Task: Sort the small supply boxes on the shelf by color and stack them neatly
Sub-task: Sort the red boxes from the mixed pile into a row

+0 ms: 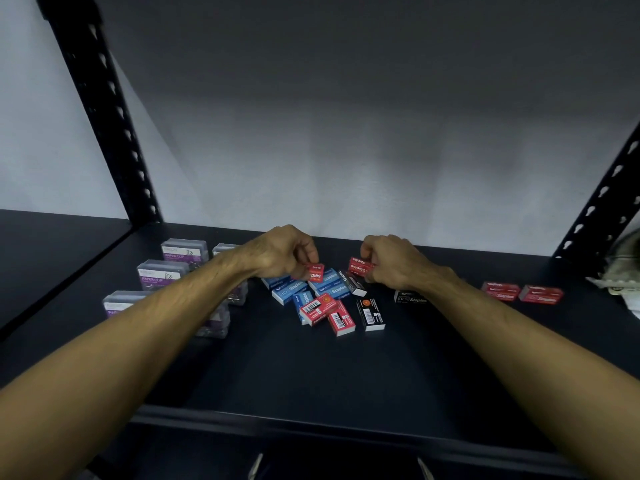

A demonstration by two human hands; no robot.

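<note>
A jumble of small staple boxes lies mid-shelf: blue ones (328,287), red ones (341,318) and black ones (370,313). My left hand (284,254) pinches a red box (315,271) just above the blue boxes. To its right, my right hand (394,259) grips red boxes (360,265), seemingly two stacked, held above a black box (353,283). Two red boxes (523,292) lie side by side at the right. Another black box (410,296) sits partly hidden under my right forearm.
Several clear paper-clip cases with purple labels (161,273) stand at the left, partly behind my left forearm. Black slotted uprights (104,109) flank the dark shelf (311,375). A pale crumpled object (623,271) lies at the far right edge.
</note>
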